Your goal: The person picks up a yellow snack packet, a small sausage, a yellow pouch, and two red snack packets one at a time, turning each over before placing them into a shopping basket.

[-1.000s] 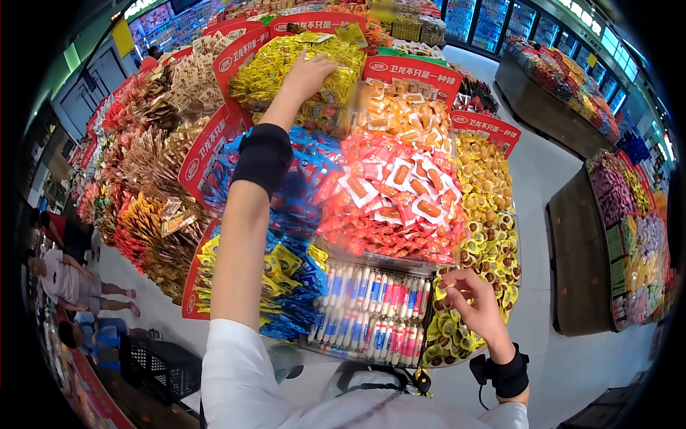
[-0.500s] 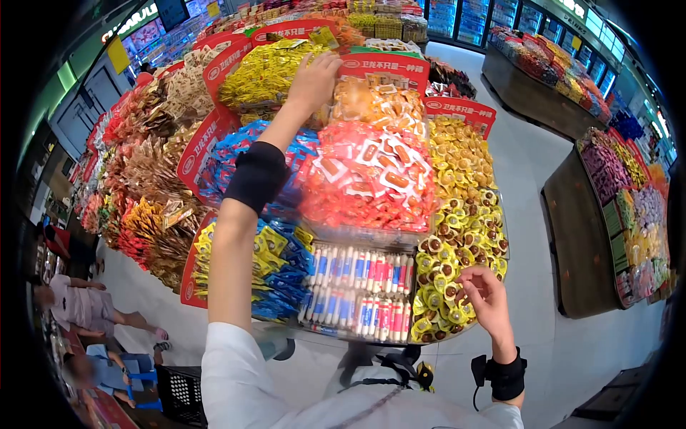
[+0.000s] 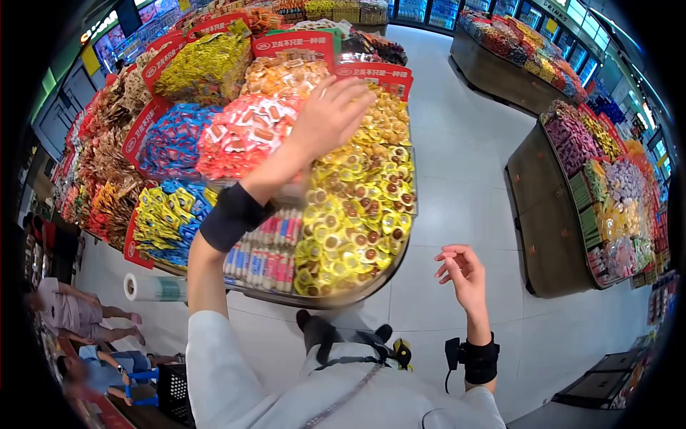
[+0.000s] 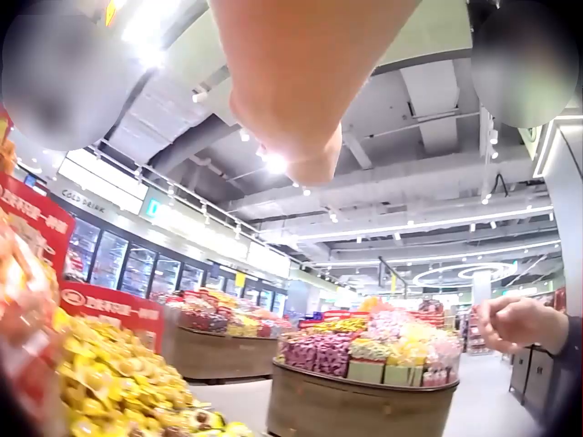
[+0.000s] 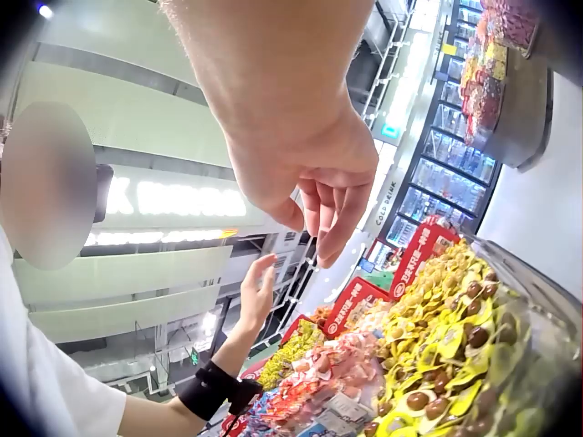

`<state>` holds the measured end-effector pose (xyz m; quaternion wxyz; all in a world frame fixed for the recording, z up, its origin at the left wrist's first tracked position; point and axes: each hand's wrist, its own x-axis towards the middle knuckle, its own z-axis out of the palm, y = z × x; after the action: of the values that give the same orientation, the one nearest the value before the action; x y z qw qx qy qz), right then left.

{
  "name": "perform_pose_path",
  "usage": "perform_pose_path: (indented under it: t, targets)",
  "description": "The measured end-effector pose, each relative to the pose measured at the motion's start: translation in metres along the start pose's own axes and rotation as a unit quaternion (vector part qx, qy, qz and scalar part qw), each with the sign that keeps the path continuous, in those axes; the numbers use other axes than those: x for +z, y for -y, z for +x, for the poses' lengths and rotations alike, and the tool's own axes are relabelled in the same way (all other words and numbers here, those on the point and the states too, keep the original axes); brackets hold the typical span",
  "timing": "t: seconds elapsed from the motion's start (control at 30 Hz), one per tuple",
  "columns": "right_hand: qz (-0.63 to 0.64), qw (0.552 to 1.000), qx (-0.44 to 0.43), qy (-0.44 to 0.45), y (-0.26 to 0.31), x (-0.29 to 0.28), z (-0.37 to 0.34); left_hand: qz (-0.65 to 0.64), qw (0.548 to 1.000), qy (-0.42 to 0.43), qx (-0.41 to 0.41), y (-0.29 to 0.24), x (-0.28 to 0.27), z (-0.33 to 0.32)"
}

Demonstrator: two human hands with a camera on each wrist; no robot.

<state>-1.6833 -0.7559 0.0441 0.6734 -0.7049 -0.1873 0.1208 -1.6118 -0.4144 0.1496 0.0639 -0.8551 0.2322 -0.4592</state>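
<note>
My left hand point(image 3: 330, 120) is raised over the snack display, fingers extended, holding nothing. In the head view it overlaps the border between the red-and-white packets point(image 3: 254, 132) and the yellow-wrapped snacks point(image 3: 354, 214), which show round brown centres. The right hand point(image 3: 463, 280) hangs in the air to the right of the display, fingers loosely bent and nothing in them. In the right wrist view, that same hand point(image 5: 305, 173) is above the yellow-wrapped snacks point(image 5: 446, 337). Partly hidden behind the left forearm are white sticks with blue and red labels point(image 3: 264, 257).
Blue packets point(image 3: 179, 139) and yellow packets point(image 3: 204, 68) fill the left bins, divided by red signs point(image 3: 296, 44). A second candy island point(image 3: 550, 222) stands across the aisle floor point(image 3: 457, 179). A plastic roll point(image 3: 153, 287) sticks out at the display's lower left; people point(image 3: 86, 304) are beyond.
My left hand has left the yellow packets at the back and swung right and nearer. The view has turned right, and the right hand now appears beside the display instead of over its corner.
</note>
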Motion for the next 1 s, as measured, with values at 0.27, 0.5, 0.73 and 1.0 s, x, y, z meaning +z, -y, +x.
perform_pose_path:
  t: [0.27, 0.5, 0.73, 1.0]
  targets:
    - [0.009, 0.999, 0.038, -0.006, -0.028, -0.116, -0.014, -0.113, 0.991, 0.025, -0.074, -0.149, 0.047, 0.043]
    - [0.028, 0.997, 0.055, -0.043, -0.047, -0.191, -0.002, -0.200, 0.972, 0.058, -0.113, -0.211, 0.120, 0.067]
    - [0.022, 0.996, 0.059, -0.068, -0.075, -0.267, 0.061, -0.252, 0.963, 0.019, -0.097, -0.232, 0.224, 0.163]
    - [0.013, 0.995, 0.075, -0.068, -0.081, -0.354, 0.188, -0.312, 0.926, -0.013, -0.211, -0.222, 0.366, 0.237]
